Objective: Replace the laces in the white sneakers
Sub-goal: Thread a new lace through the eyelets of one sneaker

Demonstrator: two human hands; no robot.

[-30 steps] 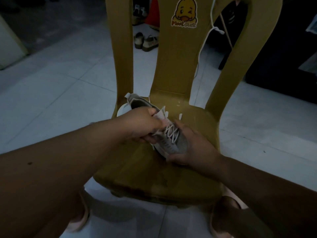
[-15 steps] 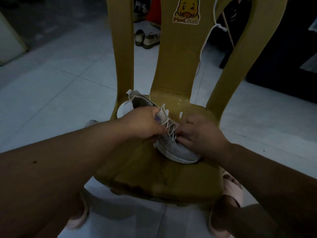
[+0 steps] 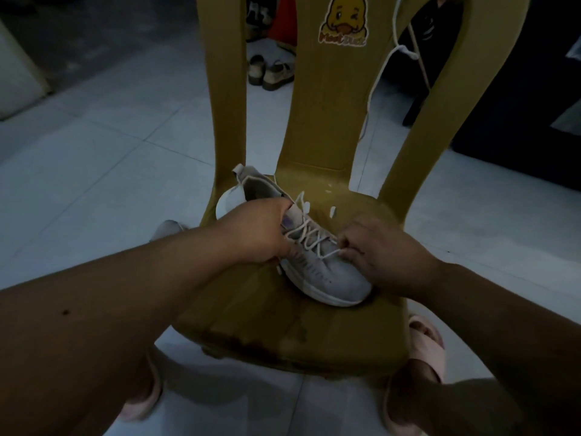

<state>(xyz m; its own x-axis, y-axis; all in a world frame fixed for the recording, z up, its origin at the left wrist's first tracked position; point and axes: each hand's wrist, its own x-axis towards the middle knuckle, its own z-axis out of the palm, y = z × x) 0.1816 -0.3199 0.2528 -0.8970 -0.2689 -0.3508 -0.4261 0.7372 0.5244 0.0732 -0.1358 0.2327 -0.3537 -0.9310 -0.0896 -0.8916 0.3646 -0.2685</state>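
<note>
- One white sneaker (image 3: 327,272), upright on its sole on the seat, heel toward the backrest, toe toward the seat's front right.
- One cream lace (image 3: 314,243), criss-crossed through the eyelets over the tongue; loose ends sticking up near the collar, one tip hanging down the near side of the shoe.
- Left hand (image 3: 261,234) clenched round the sneaker at the collar and upper eyelets, thumb on top beside the tongue.
- Right hand (image 3: 383,253) pinching the lace at its lowest crossing, fingertips touching the upper just above the toe box.
- Two bare forearms reaching in from the lower corners.
- One yellow plastic chair (image 3: 251,313) bearing the shoe; stained, wet-looking seat with two or three small white flecks (image 3: 332,211) behind the sneaker.
- One duck sticker (image 3: 344,22) on the middle slat of the backrest.
- One white cord (image 3: 375,80) hanging in the gap right of that slat.
- Two pink slippers, left (image 3: 141,401) and right (image 3: 430,341), on the feet either side of the chair's front.
- Pale rounded shape (image 3: 166,229) on the floor left of the chair, mostly hidden by the left forearm; cannot tell what.
- Pale tiled floor (image 3: 94,184), dim room.
- One pair of tan sandals (image 3: 270,72) on the tiles well behind the chair, something red (image 3: 283,20) above them.
- Dark furniture at the far right.
</note>
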